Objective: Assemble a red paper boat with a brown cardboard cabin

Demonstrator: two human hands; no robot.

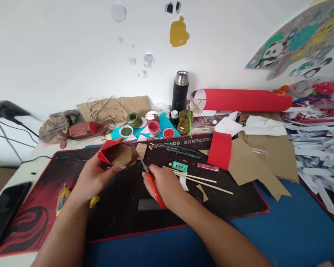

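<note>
My left hand (96,174) is closed on a folded piece of card (117,152), red outside and brown inside, held just above the black desk mat (122,211). My right hand (163,184) grips red-handled scissors (152,181); their blades point up-left and meet the right edge of the card. Both hands are over the middle of the mat.
On the mat lie a green utility knife (183,150), thin wooden sticks (203,182), a red card piece (220,150) and brown cardboard offcuts (256,163). Paint jars (154,128), a black flask (180,91) and a red corrugated roll (245,100) stand behind. A phone (5,213) lies at left, white paper strips (320,155) at right.
</note>
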